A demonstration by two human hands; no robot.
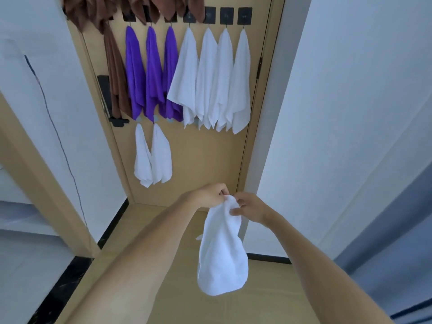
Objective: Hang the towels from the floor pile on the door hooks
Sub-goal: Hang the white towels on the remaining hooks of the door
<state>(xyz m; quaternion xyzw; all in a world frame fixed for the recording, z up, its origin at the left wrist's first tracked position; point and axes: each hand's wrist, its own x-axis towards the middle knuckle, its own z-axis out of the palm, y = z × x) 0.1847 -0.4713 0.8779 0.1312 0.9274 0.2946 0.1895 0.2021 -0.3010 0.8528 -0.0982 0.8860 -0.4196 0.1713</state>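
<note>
While bare door (210, 160) panel shows right of the 2 low white towels (153, 157), the left hand (210, 195) and right hand (249, 206) pinch the top of a white towel (222, 253) hanging over the floor (163, 288) below 4 white hung towels (210, 78) and 3 purple towels (152, 73).

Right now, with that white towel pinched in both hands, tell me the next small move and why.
Probably lift the white towel toward the lower row, right of the two small white towels. Left hand and right hand pinch its top corner, and the door is bare there.
</note>
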